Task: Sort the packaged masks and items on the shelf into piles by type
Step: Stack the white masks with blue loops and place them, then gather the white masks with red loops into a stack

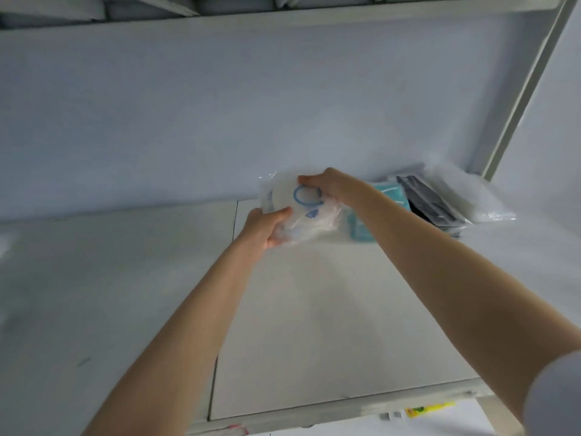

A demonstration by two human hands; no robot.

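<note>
Both hands, left hand [267, 226] and right hand [327, 187], pinched opposite edges of the bagged white mask [301, 212]; likely light, crinkly, slippery.

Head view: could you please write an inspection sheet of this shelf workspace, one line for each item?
Surface: white shelf board, with a seam running front to back.
Job's things: clear packet with a white mask and blue loop, between both hands; teal packets, black packets and clear packets piled side by side at the back right.
Clutter: yellow label below the front edge.
Grippers: left hand grips the packet's near edge; right hand grips its far edge.
Cables: nothing seen.
Surroundings: pale wall behind, upper shelf above, slanted post at right.
</note>
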